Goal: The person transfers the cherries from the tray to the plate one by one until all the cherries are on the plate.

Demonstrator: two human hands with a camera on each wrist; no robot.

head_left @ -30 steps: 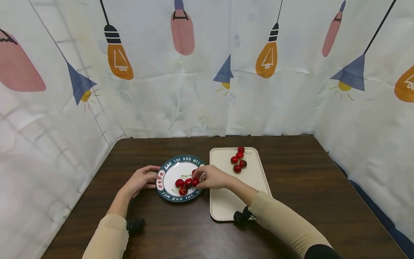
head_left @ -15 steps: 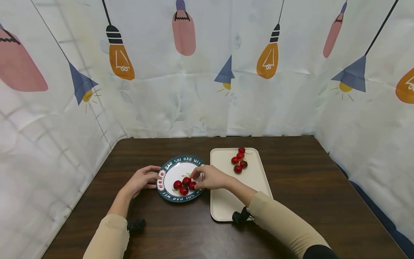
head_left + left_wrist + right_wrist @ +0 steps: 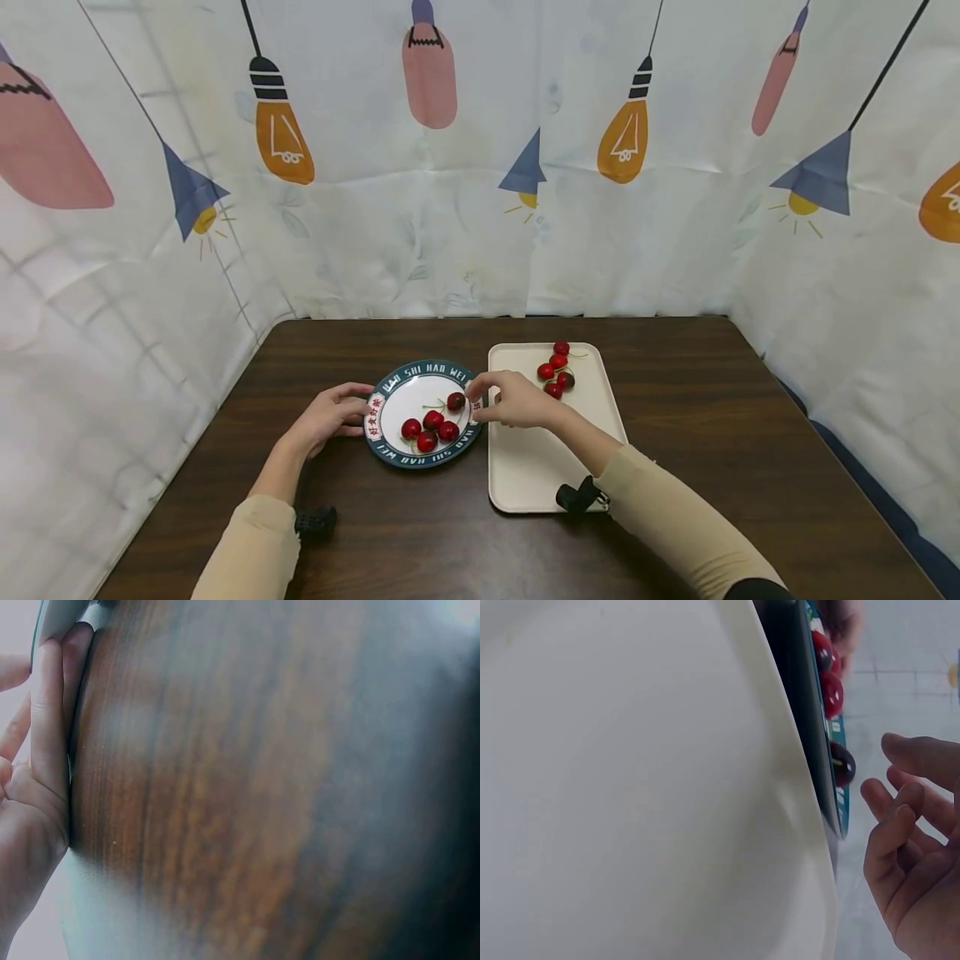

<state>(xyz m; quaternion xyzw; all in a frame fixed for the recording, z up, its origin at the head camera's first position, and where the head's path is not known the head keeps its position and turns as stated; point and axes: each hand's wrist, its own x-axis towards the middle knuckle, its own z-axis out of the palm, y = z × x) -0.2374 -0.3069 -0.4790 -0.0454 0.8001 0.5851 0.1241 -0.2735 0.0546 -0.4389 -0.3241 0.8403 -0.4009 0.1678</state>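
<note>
My left hand (image 3: 336, 415) rests against the left rim of a round plate (image 3: 416, 372) with a teal lettered border. In the left wrist view its straight fingers (image 3: 47, 712) lie along the table with their tips at the plate's edge. My right hand (image 3: 517, 402) hovers over the plate's right rim, thumb and fingers parted, holding nothing. Just left of its fingertips lies a dark cherry (image 3: 456, 402) on the plate, also seen as a dark cherry (image 3: 842, 764) in the right wrist view. Several red cherries (image 3: 427, 441) sit clustered toward the plate's front.
A cream rectangular tray (image 3: 517, 475) stands right of the plate, partly under my right forearm. Several cherries (image 3: 558, 361) with stems lie at its far end. All of this is on a dark wooden table (image 3: 697, 433), with a printed curtain (image 3: 465, 250) behind.
My right hand has let go of the dark cherry on the plate and drawn back to the right. The red cherries shifted slightly on the plate. My left hand has stayed at the rim.
</note>
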